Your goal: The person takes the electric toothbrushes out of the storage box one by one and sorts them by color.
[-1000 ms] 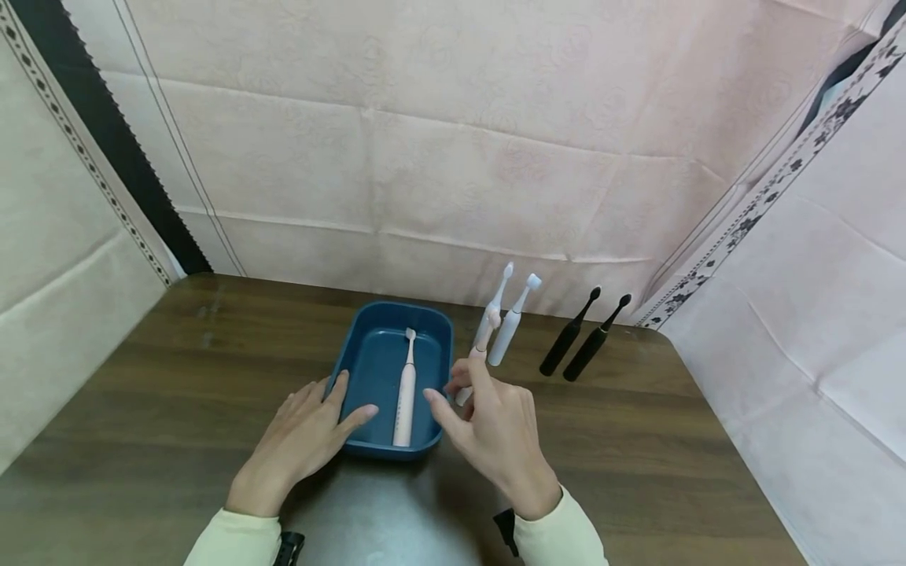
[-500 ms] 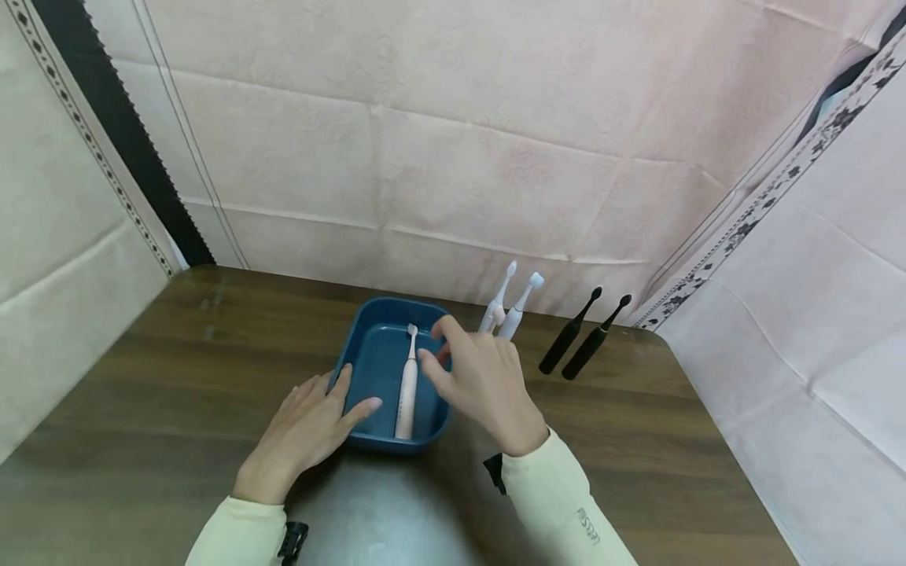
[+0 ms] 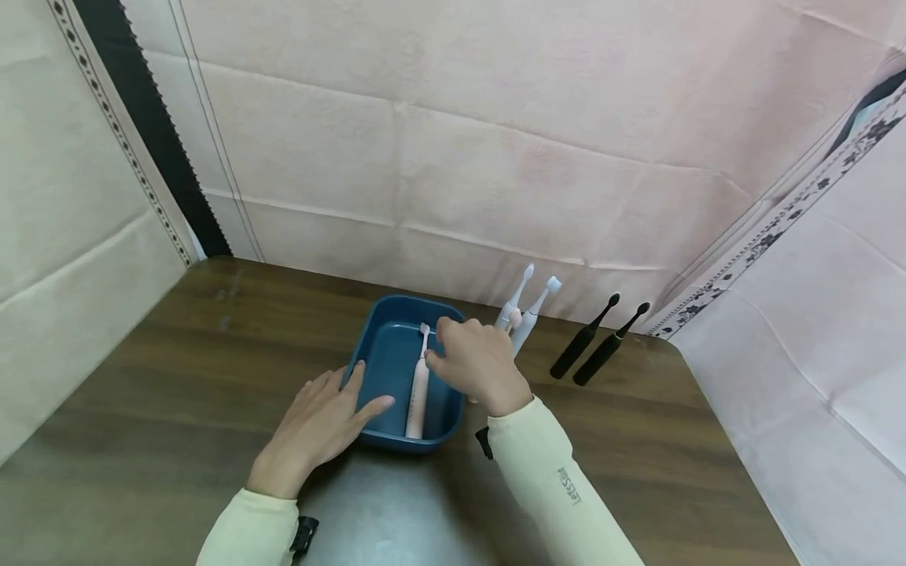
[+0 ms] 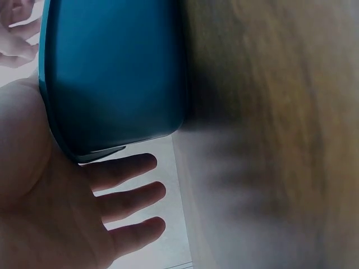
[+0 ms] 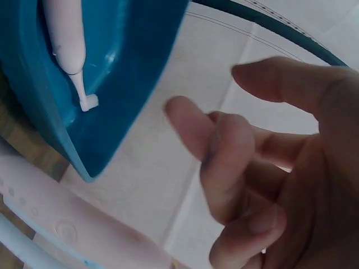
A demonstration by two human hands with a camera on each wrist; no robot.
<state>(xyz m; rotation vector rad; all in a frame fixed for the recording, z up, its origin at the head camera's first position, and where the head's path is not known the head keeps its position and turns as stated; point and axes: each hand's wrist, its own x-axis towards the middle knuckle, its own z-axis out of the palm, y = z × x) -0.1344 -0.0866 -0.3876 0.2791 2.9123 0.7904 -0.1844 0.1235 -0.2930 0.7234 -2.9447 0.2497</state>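
A pink electric toothbrush lies lengthwise inside the blue box. My left hand rests at the box's left side, its thumb over the rim; in the left wrist view its fingers reach out straight past the box's corner. Over the box's right rim hovers my right hand. Its fingers bend loosely around nothing in the right wrist view. Just right of the box is a second pink electric toothbrush, which the right hand mostly hides in the head view.
Two pale blue electric toothbrushes stand behind the right hand. Farther right are two black electric toothbrushes. A pale cloth wall rises behind the wooden table, with more cloth at both sides.
My right hand has moved from beside the second pink toothbrush up and over the box's right rim. The left hand keeps its place on the box. The view has shifted slightly.
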